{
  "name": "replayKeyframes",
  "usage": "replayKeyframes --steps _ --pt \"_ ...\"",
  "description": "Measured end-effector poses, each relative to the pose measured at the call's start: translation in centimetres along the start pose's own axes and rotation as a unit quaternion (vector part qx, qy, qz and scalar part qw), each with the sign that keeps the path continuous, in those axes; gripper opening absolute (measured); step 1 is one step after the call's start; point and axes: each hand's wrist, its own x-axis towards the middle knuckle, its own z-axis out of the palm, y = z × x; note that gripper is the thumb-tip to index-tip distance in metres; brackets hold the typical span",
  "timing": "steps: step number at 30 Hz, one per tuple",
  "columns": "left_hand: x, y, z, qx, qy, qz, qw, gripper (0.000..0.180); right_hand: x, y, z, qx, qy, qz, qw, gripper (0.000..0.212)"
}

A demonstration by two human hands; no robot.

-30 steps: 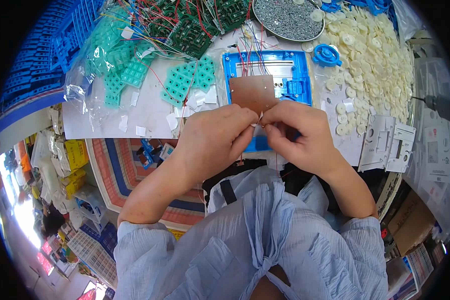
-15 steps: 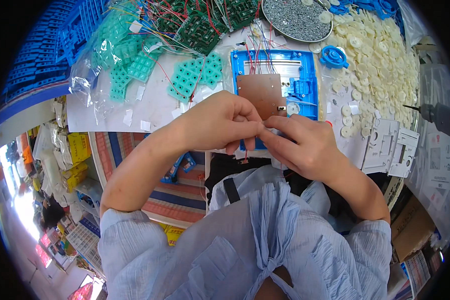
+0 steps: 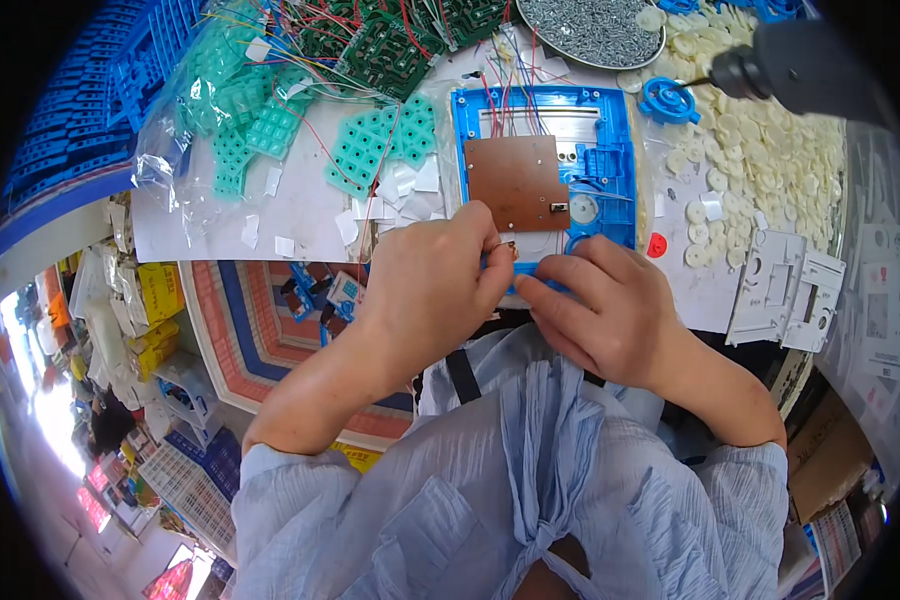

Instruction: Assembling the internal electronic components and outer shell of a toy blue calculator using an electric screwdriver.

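Observation:
A blue plastic housing (image 3: 620, 150) lies in front of me, with a brown circuit board (image 3: 515, 180) and thin wires over it. At the board's near edge, my left hand (image 3: 430, 280) is closed, its thumb and forefinger pinching a small copper-coloured part (image 3: 511, 249). My right hand (image 3: 605, 305) sits at the housing's near right corner with curled fingers and thumb drawn together. Whatever those fingers grip is too small or hidden to make out. A round white piece (image 3: 582, 208) shows inside the housing beside the board.
Green rubber keypads (image 3: 355, 150), green circuit boards (image 3: 390, 55) and a dish of screws (image 3: 595, 35) lie beyond. Cream discs (image 3: 770, 140) heap at right, below a hanging electric screwdriver (image 3: 800, 75). White plastic frames (image 3: 785, 290) and a red disc (image 3: 656, 245) lie nearby.
My hands have come apart; the left has moved left and lower, uncovering more of the brown board. The screwdriver has swung left over the cream discs. White paper scraps now show beside the keypads.

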Motion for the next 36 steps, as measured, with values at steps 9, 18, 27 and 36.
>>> replayKeyframes --steps 9,18,27,36 --pt "-1.1 -0.2 0.4 -0.081 0.051 0.001 0.995 0.008 1.4 0.5 -0.7 0.198 0.019 0.188 0.962 0.024" --pt "-1.2 0.2 0.8 -0.077 0.047 0.031 0.995 0.008 3.5 1.4 -1.5 0.283 -0.100 0.276 0.913 0.016" --pt "-1.1 0.5 0.8 -0.031 0.003 0.003 1.000 0.014 2.7 0.1 0.4 0.039 -0.099 0.193 0.975 0.013" --pt "0.1 1.1 0.7 0.070 -0.002 -0.027 0.997 0.012 1.9 -0.2 0.8 -0.064 -0.075 0.150 0.984 0.010"
